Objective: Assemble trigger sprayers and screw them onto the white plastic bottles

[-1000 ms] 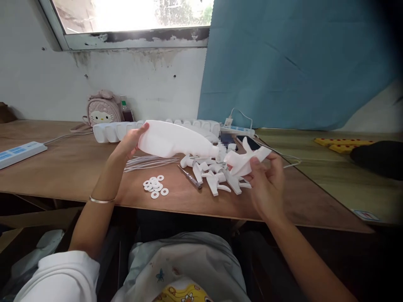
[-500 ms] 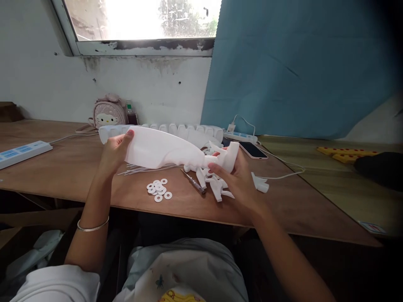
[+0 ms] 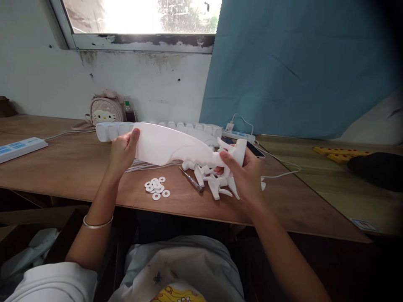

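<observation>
A white plastic spray bottle (image 3: 170,144) lies sideways in the air above the table, its base to the left and its neck to the right. My left hand (image 3: 124,151) grips it at the base, thumb on top. At the neck, my right hand (image 3: 244,172) is closed around a white trigger spray head (image 3: 239,150), whose trigger points up. Head and neck meet; whether they are threaded together I cannot tell. Beneath, several loose white spray heads (image 3: 215,184) lie beside a screwdriver (image 3: 191,179) and a small pile of white washers (image 3: 157,187).
White bottles (image 3: 115,131) lie in a row behind, with thin white tubes (image 3: 151,165) in front. A phone (image 3: 255,151), a power strip (image 3: 22,149), another strip with cable (image 3: 239,136) and a pink bag (image 3: 107,111) rest on the table (image 3: 78,167). An open box (image 3: 40,216) stands lower left.
The bottle and both hands have shifted slightly right in the view. My right fingers have changed position around the spray head, and its trigger now shows above the hand.
</observation>
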Action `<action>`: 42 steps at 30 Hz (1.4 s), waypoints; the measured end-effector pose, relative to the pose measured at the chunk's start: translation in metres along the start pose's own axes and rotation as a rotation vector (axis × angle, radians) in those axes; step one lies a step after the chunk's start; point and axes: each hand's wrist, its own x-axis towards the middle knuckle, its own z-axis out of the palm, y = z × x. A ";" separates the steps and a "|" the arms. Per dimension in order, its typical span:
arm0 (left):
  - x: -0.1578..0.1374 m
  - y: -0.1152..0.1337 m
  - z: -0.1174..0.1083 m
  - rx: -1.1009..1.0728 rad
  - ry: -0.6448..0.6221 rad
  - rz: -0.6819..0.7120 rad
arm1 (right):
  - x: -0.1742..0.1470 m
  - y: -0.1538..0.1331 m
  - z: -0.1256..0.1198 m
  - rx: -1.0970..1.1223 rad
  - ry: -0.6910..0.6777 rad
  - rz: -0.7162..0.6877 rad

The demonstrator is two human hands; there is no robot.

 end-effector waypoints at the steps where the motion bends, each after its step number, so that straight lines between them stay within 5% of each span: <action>1: -0.001 0.002 0.001 -0.001 0.003 0.009 | 0.001 0.000 0.000 0.015 -0.008 0.015; 8: 0.001 -0.001 0.005 0.031 -0.002 -0.015 | -0.001 -0.006 -0.006 -0.020 -0.144 -0.029; 26: -0.003 0.007 0.005 0.015 -0.009 -0.026 | -0.001 -0.003 -0.005 -0.074 0.006 -0.035; 33: -0.001 0.005 0.003 0.098 0.004 -0.060 | -0.004 -0.010 -0.006 -0.074 -0.161 -0.050; 42: -0.003 0.009 0.004 0.164 0.015 -0.074 | -0.002 -0.006 -0.003 -0.054 -0.081 -0.007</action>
